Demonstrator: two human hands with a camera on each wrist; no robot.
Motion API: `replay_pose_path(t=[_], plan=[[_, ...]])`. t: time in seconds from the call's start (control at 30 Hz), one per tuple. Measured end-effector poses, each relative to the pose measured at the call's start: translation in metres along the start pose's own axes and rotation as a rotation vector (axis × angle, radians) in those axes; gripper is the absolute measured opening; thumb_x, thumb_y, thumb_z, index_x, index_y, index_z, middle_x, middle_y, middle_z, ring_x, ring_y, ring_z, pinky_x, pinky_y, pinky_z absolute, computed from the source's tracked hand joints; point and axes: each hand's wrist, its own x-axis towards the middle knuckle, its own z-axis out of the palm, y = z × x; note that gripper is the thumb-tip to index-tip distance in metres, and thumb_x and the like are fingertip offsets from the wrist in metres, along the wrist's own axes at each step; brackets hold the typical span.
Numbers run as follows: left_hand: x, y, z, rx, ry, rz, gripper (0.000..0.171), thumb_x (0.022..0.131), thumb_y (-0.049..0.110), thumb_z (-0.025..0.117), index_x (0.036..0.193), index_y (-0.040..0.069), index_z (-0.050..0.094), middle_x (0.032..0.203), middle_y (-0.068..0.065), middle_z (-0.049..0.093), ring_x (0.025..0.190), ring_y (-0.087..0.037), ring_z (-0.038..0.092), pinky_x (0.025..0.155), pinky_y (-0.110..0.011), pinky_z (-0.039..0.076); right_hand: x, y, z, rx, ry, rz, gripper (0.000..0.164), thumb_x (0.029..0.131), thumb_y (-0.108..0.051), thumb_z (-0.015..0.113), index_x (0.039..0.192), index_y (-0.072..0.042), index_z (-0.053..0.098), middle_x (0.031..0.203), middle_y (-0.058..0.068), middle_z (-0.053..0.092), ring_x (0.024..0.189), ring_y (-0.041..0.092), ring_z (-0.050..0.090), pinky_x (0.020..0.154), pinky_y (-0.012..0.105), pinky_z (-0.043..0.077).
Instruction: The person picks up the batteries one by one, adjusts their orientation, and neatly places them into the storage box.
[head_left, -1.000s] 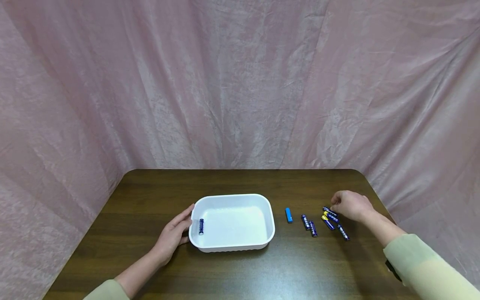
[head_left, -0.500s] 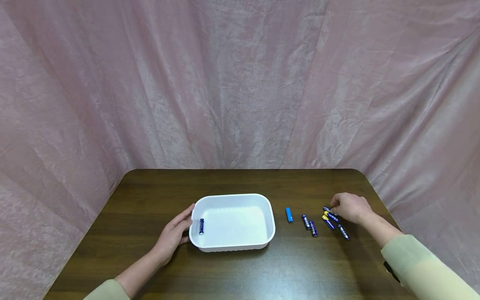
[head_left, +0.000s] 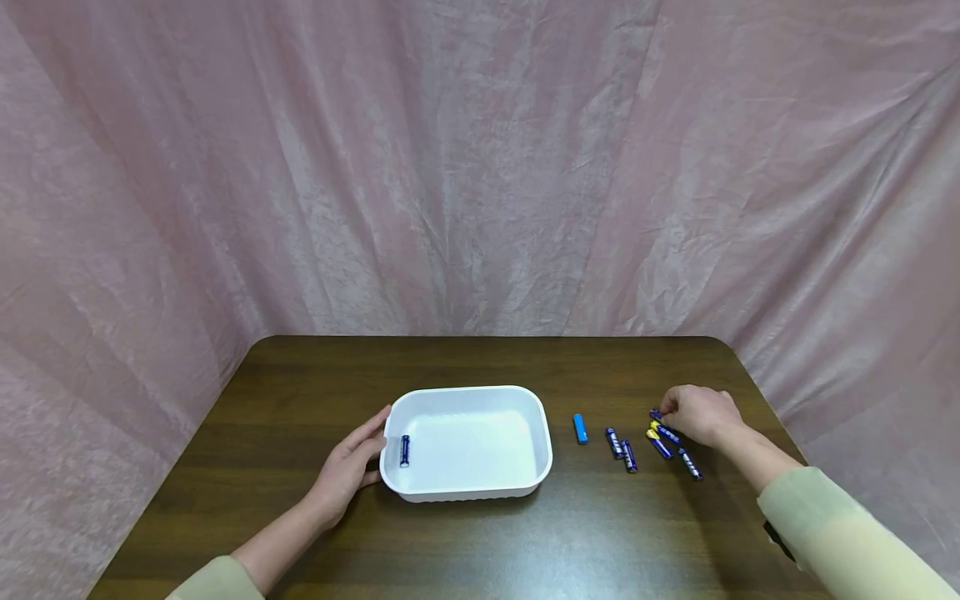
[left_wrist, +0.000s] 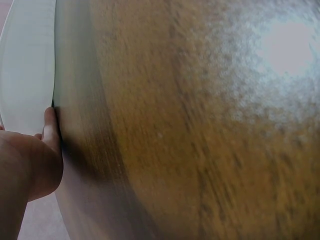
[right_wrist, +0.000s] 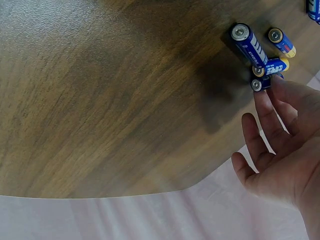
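Note:
A white plastic tray sits on the table with one dark-blue battery lying near its left wall. My left hand rests on the tray's left end, thumb at the rim and fingers along the outer side, which the left wrist view also shows. Over the small pile at the right, my right hand pinches a dark-blue battery between thumb and index finger; the other fingers are spread apart. Right beside it lie a yellow-ended battery, a second yellow-ended battery and a blue-and-white one.
Between tray and pile lie two blue batteries, the left one touching the right one. A slim light-blue piece lies nearer the tray. The wooden table ends at a pink curtain behind.
My right hand has lowered slightly over the pile and covers more of the battery at its far end. The left hand keeps its place on the tray; the view has shifted slightly.

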Motion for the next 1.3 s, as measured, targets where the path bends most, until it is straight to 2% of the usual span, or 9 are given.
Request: replay_pose_path(t=[0.5, 1.1, 1.3], plan=[[0.0003, 0.0, 0.0005, -0.009, -0.008, 0.007, 0.05, 0.107, 0.023, 0.054, 0.156, 0.03, 0.046, 0.164, -0.007, 0.032, 0.139, -0.031, 0.042, 0.092, -0.042, 0.057, 0.0012, -0.0027, -0.0016, -0.006, -0.015, 0.021, 0.008, 0.088, -0.021, 0.075, 0.093, -0.015, 0.073, 0.091, -0.002, 0.072, 0.087, 0.024, 0.064, 0.086, 0.065, 0.039], [-0.0001, 0.0008, -0.0001, -0.004, -0.007, 0.005, 0.05, 0.108, 0.023, 0.053, 0.156, 0.031, 0.045, 0.164, -0.007, 0.032, 0.14, -0.031, 0.042, 0.092, -0.041, 0.057, 0.0026, -0.0063, -0.0012, -0.048, -0.008, 0.015, 0.007, 0.087, -0.02, 0.075, 0.087, -0.016, 0.068, 0.084, -0.004, 0.067, 0.078, 0.02, 0.059, 0.078, 0.056, 0.04], [-0.0005, -0.0002, -0.0002, -0.008, -0.002, 0.002, 0.049, 0.108, 0.022, 0.052, 0.156, 0.03, 0.046, 0.164, -0.007, 0.033, 0.139, -0.031, 0.043, 0.091, -0.041, 0.057, 0.0031, -0.0054, -0.0019, -0.038, 0.011, 0.02, 0.006, 0.089, -0.02, 0.073, 0.09, -0.015, 0.07, 0.085, -0.004, 0.068, 0.078, 0.021, 0.06, 0.078, 0.056, 0.041]])
